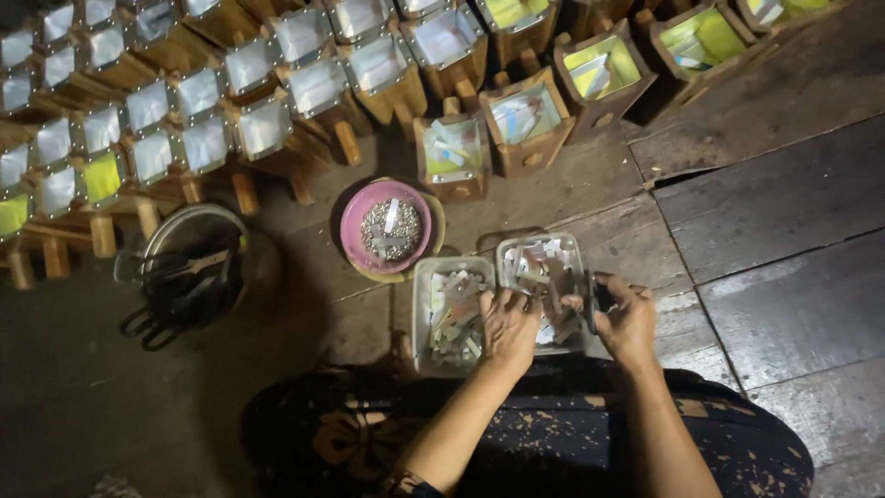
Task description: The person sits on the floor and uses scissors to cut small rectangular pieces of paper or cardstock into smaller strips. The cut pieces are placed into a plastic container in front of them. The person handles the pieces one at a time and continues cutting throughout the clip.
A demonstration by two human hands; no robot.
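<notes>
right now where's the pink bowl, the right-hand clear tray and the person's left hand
pink bowl [355, 231]: head view, on its left inner wall
right-hand clear tray [546, 242]: head view, on its far rim
left hand [509, 325]: head view, on the back of the hand

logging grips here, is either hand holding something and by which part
Right hand pinches a small dark piece by its edge. Left hand reaches into the clear tray; its hold cannot be told.

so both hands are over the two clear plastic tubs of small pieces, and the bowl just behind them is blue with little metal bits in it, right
Not quite: the bowl is pink, not blue, as the head view shows. The rest holds. The left hand and right hand are over the two clear plastic tubs of small pieces, and the bowl just behind them holds little metal bits.
</notes>
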